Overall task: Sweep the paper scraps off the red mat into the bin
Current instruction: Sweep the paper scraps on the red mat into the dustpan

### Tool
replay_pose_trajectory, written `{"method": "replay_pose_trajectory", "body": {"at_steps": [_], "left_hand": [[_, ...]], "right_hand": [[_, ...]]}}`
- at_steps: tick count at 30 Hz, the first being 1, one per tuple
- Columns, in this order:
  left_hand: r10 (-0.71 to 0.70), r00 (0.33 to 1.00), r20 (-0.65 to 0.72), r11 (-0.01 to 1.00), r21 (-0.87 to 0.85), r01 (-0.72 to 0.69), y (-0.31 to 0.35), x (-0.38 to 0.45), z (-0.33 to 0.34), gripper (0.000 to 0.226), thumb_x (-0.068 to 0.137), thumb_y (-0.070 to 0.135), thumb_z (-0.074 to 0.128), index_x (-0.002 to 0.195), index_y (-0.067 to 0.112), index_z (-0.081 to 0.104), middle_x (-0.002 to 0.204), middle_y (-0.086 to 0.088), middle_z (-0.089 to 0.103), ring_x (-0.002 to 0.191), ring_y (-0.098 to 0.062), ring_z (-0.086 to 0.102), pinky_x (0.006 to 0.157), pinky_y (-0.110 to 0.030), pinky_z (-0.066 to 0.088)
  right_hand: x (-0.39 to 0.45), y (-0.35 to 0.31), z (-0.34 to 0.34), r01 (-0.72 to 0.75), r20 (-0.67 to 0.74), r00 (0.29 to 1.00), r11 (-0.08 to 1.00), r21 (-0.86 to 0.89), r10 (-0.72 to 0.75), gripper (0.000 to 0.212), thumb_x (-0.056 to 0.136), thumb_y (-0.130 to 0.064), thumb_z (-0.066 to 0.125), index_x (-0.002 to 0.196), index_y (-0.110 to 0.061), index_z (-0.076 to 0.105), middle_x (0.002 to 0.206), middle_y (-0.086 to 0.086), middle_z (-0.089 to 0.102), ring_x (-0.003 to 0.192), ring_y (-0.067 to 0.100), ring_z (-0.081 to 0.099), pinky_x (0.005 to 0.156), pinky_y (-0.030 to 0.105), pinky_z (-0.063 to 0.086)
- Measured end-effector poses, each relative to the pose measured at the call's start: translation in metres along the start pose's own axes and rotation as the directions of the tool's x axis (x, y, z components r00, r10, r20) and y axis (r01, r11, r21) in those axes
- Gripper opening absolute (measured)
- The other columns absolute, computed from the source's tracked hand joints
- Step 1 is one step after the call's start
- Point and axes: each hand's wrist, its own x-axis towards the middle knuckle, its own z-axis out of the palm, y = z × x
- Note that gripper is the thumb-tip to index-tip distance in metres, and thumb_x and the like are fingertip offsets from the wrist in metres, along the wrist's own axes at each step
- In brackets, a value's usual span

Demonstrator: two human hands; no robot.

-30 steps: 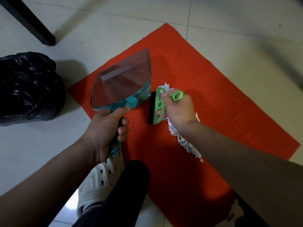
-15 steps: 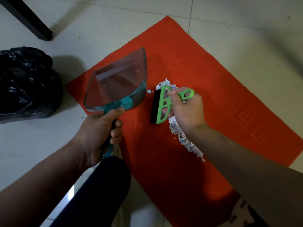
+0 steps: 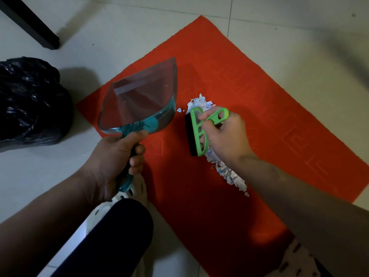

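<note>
The paper scraps (image 3: 225, 172) lie in a loose ridge on the red mat (image 3: 279, 116), likely featherlight and easily scattered. The right hand (image 3: 223, 136) grips the green brush (image 3: 197, 132); the left hand (image 3: 117, 156) holds the clear dustpan (image 3: 139, 102) by its handle, the bin bag (image 3: 30, 102) nearby

pale tiled floor (image 3: 279, 47), black furniture leg (image 3: 30, 23)

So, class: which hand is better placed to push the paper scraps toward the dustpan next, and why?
The right hand. It already grips the green brush, which rests against the paper scraps on the red mat. The left hand is busy holding the dustpan, empty and raised beside the pile.
</note>
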Motion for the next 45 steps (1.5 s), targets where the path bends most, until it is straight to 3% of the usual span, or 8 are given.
{"method": "replay_pose_trajectory", "body": {"at_steps": [4,10,17,25,28,35,41,45], "left_hand": [[0.01,1.0,-0.001,0.999,-0.031,-0.01,0.001,0.0,0.001,0.01,0.094,0.017,0.056,0.096,0.013,0.048,0.056,0.002,0.037,0.033,-0.005,0.029,0.029,-0.015,0.025],[-0.009,1.0,-0.01,0.997,-0.072,0.008,0.001,-0.001,-0.003,0.01,0.093,0.017,0.057,0.09,0.014,0.048,0.055,0.002,0.038,0.033,-0.005,0.029,0.03,-0.014,0.025],[0.0,1.0,-0.004,0.997,-0.073,0.0,0.0,0.0,-0.007,0.012,0.093,0.017,0.058,0.099,0.013,0.048,0.054,0.003,0.039,0.034,-0.005,0.029,0.031,-0.014,0.024],[-0.006,1.0,-0.006,0.999,-0.053,0.006,-0.002,-0.001,-0.004,0.01,0.094,0.017,0.056,0.094,0.012,0.047,0.054,0.002,0.038,0.033,-0.005,0.029,0.03,-0.014,0.025],[-0.005,1.0,-0.002,0.999,-0.044,0.005,-0.002,-0.001,-0.002,0.009,0.094,0.016,0.056,0.094,0.013,0.047,0.054,0.002,0.038,0.033,-0.005,0.029,0.03,-0.014,0.024],[-0.011,1.0,-0.02,0.999,-0.041,0.01,-0.002,0.001,-0.001,0.012,0.093,0.016,0.057,0.086,0.013,0.049,0.053,0.002,0.038,0.033,-0.005,0.029,0.03,-0.014,0.024],[-0.004,1.0,-0.024,0.999,-0.052,0.003,-0.002,-0.001,0.0,0.008,0.094,0.016,0.057,0.09,0.013,0.051,0.055,0.003,0.037,0.033,-0.005,0.028,0.03,-0.013,0.023],[-0.012,1.0,-0.021,0.999,-0.054,0.011,-0.003,-0.002,-0.001,0.008,0.094,0.016,0.056,0.09,0.013,0.05,0.056,0.002,0.037,0.033,-0.005,0.028,0.03,-0.014,0.023]], "right_hand": [[0.006,-0.012,0.015,-0.066,0.004,0.998,0.99,0.121,0.066,0.011,0.093,-0.007,0.053,0.092,-0.009,0.063,0.079,0.026,0.066,0.057,0.028,0.067,0.051,0.053,0.054],[0.021,-0.014,0.045,-0.2,0.035,0.98,0.968,0.149,0.197,0.011,0.095,-0.01,0.052,0.095,-0.011,0.063,0.075,0.011,0.066,0.063,0.028,0.071,0.047,0.027,0.05],[0.015,-0.007,0.024,-0.106,-0.116,0.987,0.993,0.055,0.112,0.013,0.096,-0.015,0.055,0.092,-0.006,0.064,0.082,0.022,0.069,0.055,0.026,0.069,0.051,0.052,0.055],[-0.002,0.002,0.027,-0.07,0.1,0.993,0.997,0.018,0.068,0.013,0.092,-0.004,0.052,0.094,-0.008,0.065,0.065,0.016,0.062,0.059,0.032,0.067,0.051,0.035,0.051],[0.001,0.005,0.017,0.008,0.102,0.995,0.999,-0.05,-0.003,0.013,0.091,-0.004,0.052,0.09,-0.009,0.064,0.068,0.027,0.063,0.061,0.042,0.065,0.048,0.044,0.053],[0.008,-0.01,0.012,0.027,0.028,0.999,0.999,0.038,-0.028,0.012,0.091,-0.003,0.052,0.092,-0.006,0.064,0.075,0.03,0.064,0.058,0.029,0.067,0.053,0.047,0.055],[0.023,-0.01,0.043,-0.117,0.03,0.993,0.993,0.013,0.117,0.014,0.096,-0.014,0.052,0.091,-0.007,0.063,0.078,0.02,0.07,0.056,0.022,0.069,0.047,0.025,0.053],[0.028,-0.006,0.029,-0.073,-0.121,0.991,0.993,-0.095,0.061,0.026,0.097,-0.019,0.051,0.086,0.001,0.063,0.069,0.02,0.069,0.056,0.03,0.069,0.054,0.047,0.057]]}}
